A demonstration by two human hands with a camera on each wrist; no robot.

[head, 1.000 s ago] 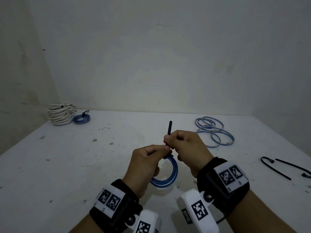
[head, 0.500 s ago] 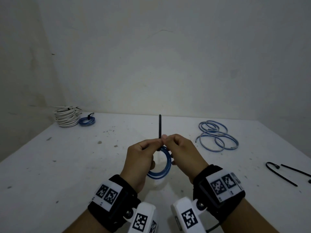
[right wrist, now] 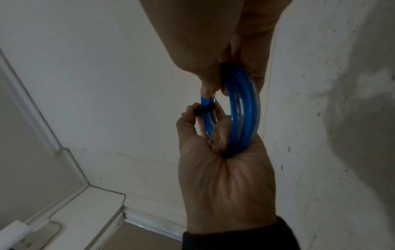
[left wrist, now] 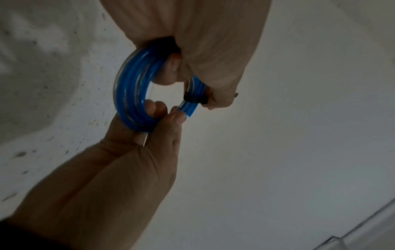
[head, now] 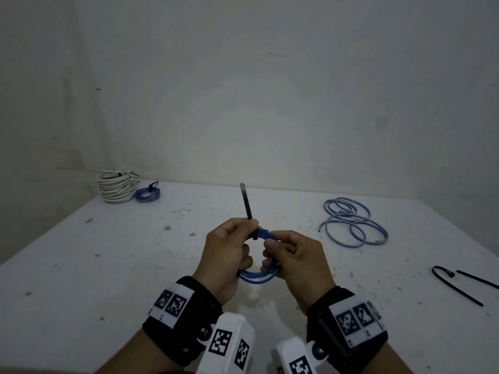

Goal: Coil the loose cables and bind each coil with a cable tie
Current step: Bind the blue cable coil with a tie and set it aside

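Observation:
I hold a small blue cable coil upright over the table between both hands. A black cable tie is wrapped around the top of the coil, and its tail sticks straight up. My left hand pinches the tie where it rings the coil, with its other fingers curled through the loop. My right hand pinches the coil's right side. In the left wrist view the tie's band is tight on the blue strands. In the right wrist view the coil stands edge-on between both hands.
A loose blue cable sprawls at the back right of the white table. Two black cable ties lie at the right edge. A stack of white bound coils and a small bound blue coil sit at the back left corner.
The tie's tail now stands longer above the coil. My right hand has let go of the tie and shifted down onto the coil's right side. My left hand keeps the tie.

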